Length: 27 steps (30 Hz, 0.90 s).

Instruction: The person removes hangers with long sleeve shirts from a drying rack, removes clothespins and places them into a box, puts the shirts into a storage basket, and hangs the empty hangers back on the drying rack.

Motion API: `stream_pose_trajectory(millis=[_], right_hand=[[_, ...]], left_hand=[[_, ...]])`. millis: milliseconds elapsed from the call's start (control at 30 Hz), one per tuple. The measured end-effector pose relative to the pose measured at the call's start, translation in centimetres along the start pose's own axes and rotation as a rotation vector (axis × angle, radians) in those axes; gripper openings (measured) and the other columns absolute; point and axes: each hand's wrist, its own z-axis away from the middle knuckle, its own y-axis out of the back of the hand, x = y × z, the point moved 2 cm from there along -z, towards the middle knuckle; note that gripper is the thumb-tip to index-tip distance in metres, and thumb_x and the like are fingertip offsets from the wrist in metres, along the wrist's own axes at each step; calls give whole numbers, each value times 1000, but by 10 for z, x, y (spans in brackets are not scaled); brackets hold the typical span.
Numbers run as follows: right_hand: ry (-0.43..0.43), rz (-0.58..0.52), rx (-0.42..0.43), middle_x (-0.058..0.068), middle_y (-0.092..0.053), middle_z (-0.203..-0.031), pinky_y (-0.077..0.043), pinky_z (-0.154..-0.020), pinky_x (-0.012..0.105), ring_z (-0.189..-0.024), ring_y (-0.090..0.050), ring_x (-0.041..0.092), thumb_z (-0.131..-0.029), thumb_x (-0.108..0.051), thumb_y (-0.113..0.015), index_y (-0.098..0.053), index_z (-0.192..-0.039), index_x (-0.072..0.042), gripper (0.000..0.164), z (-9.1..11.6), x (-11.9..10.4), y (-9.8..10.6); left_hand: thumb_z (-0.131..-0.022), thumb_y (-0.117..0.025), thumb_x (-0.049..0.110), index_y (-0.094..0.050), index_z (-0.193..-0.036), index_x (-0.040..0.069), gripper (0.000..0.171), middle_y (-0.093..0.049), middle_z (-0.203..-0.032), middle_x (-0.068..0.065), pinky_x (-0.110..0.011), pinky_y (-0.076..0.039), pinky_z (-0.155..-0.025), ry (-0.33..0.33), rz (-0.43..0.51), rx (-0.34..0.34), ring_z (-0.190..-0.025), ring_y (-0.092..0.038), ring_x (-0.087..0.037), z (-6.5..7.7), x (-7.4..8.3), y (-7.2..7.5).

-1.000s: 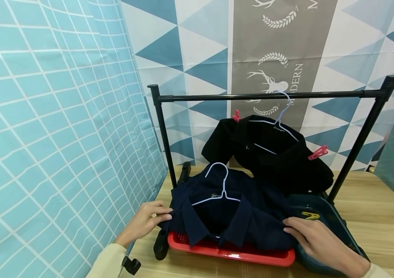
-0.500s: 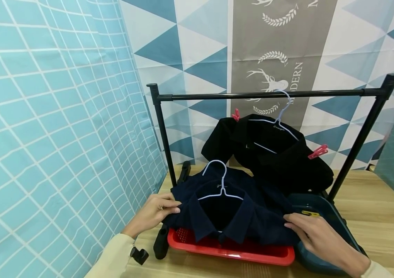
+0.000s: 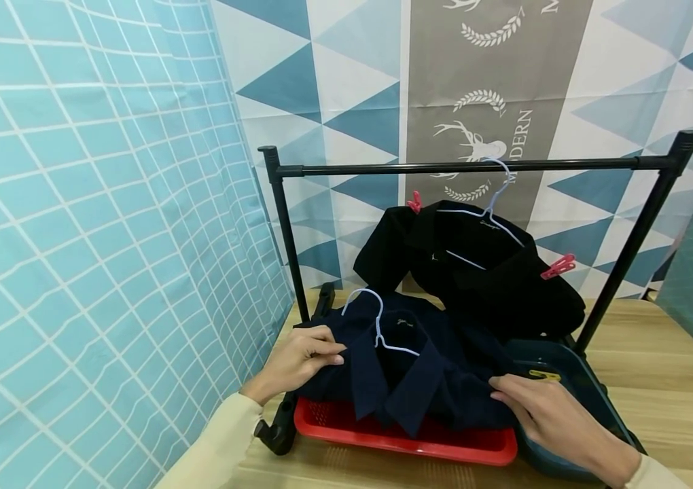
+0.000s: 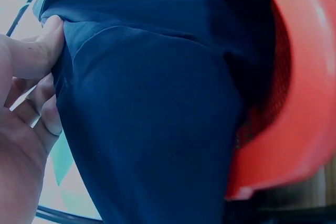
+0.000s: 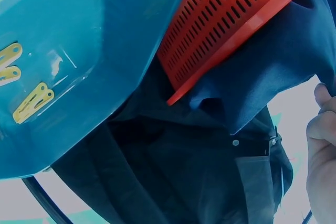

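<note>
A navy collared shirt (image 3: 459, 397) lies over the red basket (image 3: 407, 445) in the head view, its collar facing the front. Inside its neck sits a pale lavender wire hanger (image 3: 378, 326), hook up and leaning left; the hanger's left arm is hidden under the cloth. My left hand (image 3: 299, 358) pinches the shirt at the left shoulder beside the collar, thumb on the fabric (image 4: 142, 93) in the left wrist view. At the opposite shoulder, my right hand (image 3: 548, 414) pinches the cloth between thumb and fingers.
Behind, a black shirt (image 3: 505, 299) hangs from the black rail (image 3: 359, 170) on another hanger, with red clothespins (image 3: 558, 266) at its shoulders. A dark teal basin (image 5: 63, 3) holding yellow clothespins (image 5: 33, 102) stands right of the basket. A tiled-pattern curtain (image 3: 108, 204) borders the left.
My left hand has moved right and slightly up, bringing the shirt's left shoulder inward. The hanger has shifted and tipped left, its left arm now covered. My right hand has shifted slightly left.
</note>
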Motion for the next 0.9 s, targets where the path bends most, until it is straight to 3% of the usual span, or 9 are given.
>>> stream_pose_trajectory(millis=[200,433,700,900], right_hand=[[-2,-10,-7,-6,-70,-94,-46,-67,8,-72,-53,-7,-97,-5,-70,-70,-112,-15,18,-1,-1,-1],[3,-12,0,-5,-69,-94,-45,-64,8,-71,-54,-7,-100,-7,-68,-70,-112,-13,14,-2,-1,-2],[9,-15,2,-10,-67,-94,-44,-63,8,-70,-52,-9,-92,2,-73,-70,-111,-14,26,-5,-2,-4],[0,-25,-7,-12,-67,-93,-42,-62,7,-69,-50,-10,-87,7,-76,-69,-111,-14,33,-6,-3,-7]], left_hand=[[-93,-76,6,-81,-110,6,17,-66,-89,7,-16,-45,-61,17,17,-32,-71,-55,-1,-11,4,-3],[-91,-77,2,-82,-108,6,18,-64,-87,7,-15,-45,-61,-4,12,-17,-71,-55,-1,-21,6,-6],[-88,-76,-6,-83,-99,8,20,-61,-85,5,-15,-45,-63,-90,-11,-14,-70,-54,-2,-31,10,-8],[-87,-77,-8,-83,-98,10,22,-61,-85,5,-14,-45,-64,-63,-12,-14,-72,-55,-2,-30,11,-10]])
